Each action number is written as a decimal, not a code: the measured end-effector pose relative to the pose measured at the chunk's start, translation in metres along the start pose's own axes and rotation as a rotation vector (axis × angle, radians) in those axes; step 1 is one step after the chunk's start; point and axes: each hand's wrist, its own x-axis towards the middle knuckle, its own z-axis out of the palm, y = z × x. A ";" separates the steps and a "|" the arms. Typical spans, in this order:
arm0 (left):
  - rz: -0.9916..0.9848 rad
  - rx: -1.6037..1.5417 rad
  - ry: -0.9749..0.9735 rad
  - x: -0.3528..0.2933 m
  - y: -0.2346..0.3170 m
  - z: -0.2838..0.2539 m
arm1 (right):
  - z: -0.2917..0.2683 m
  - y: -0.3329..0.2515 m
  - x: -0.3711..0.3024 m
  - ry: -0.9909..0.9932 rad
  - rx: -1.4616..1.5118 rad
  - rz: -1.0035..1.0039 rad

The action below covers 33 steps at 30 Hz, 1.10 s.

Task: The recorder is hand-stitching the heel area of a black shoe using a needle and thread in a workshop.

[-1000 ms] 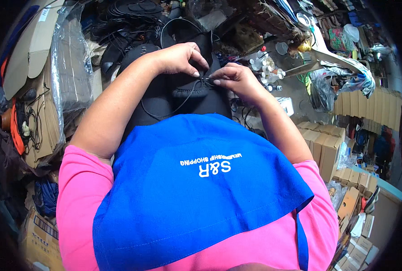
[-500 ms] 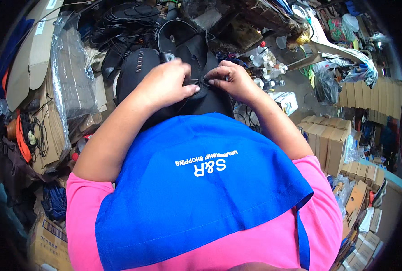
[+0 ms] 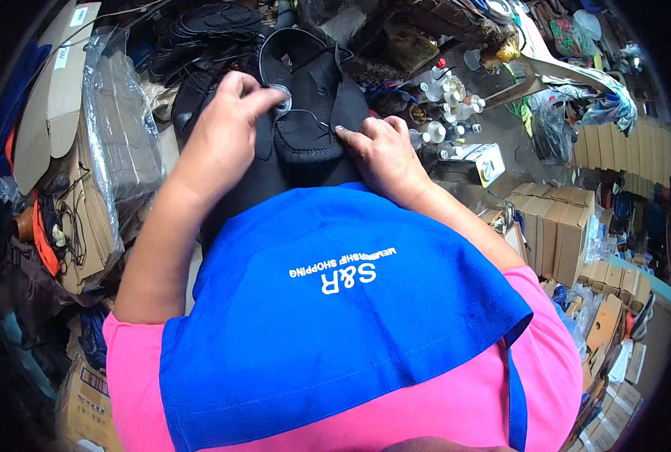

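Observation:
A black shoe upper (image 3: 309, 139) lies on my lap, its rounded, stitched toe end toward me and its open collar loop farther off. My left hand (image 3: 226, 135) is raised at its left side, thumb and finger pinched together beside a small grey round patch on the upper. What the pinch holds is too small to make out; a thin thread line runs across the upper near it. My right hand (image 3: 388, 154) grips the right edge of the upper, its fingers curled and one fingertip pressed near the stitching. A blue apron (image 3: 335, 324) covers my front.
A heap of black shoe pieces (image 3: 207, 38) lies beyond my left hand. Several small bottles (image 3: 444, 105) stand to the right of the upper. Cardboard boxes (image 3: 554, 233) are stacked farther right. Plastic-wrapped sheets (image 3: 124, 120) and brown cardboard (image 3: 83, 218) lean at the left.
My hands have moved apart: the left went left and up from the middle of the upper, the right slightly right and down. The stitched toe end now shows between them.

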 end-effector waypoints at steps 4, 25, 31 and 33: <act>-0.007 0.009 0.040 -0.008 -0.011 -0.002 | -0.003 0.003 0.000 0.028 0.101 0.010; 0.019 0.228 -0.079 -0.015 -0.005 0.034 | -0.004 0.018 -0.001 -0.097 0.263 0.108; -0.051 -0.075 -0.082 0.000 -0.016 0.042 | 0.001 0.048 0.015 -0.183 0.638 0.165; -0.018 -0.022 -0.086 -0.001 -0.022 0.049 | 0.001 0.054 0.021 -0.211 0.701 0.156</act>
